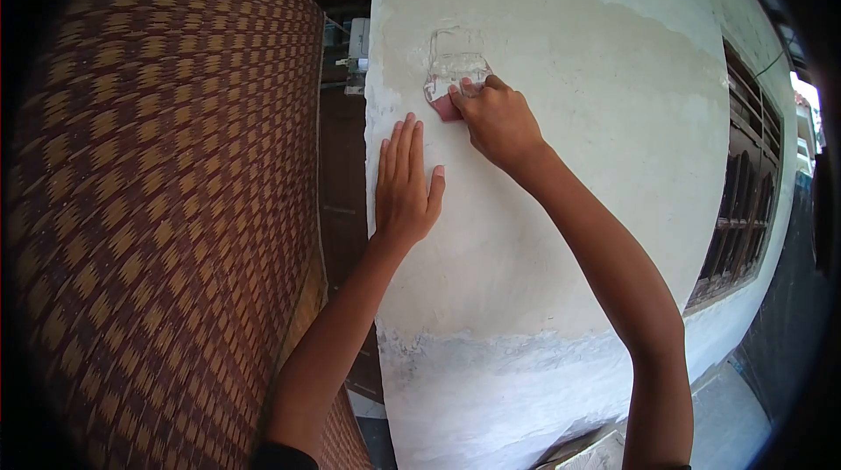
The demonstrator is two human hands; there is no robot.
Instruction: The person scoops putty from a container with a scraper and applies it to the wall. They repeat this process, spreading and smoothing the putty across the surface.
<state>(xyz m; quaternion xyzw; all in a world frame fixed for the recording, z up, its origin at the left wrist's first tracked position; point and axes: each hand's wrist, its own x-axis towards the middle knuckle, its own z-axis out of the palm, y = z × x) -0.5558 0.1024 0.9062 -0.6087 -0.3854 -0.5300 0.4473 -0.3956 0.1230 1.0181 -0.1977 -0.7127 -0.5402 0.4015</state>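
My right hand (503,124) grips a putty scraper (448,106), reddish and smeared with pale putty, against the wall (543,233). Just above the scraper, a small patch of wet-looking putty (456,41) with raised ridges marks the surface. My left hand (405,176) lies flat on the wall near its left edge, below and to the left of the scraper, fingers stretched upward and thumb apart. Around both hands the wall has a beige, smoothed coat with whiter areas above and below. My right fingers partly cover the scraper.
A woven brown-and-tan mat (166,190) rises along the left side. Between it and the wall stands a dark door (342,163), with a grey box (358,41) above. To the right is a barred window (745,181). Pale debris (596,452) lies at the wall's foot.
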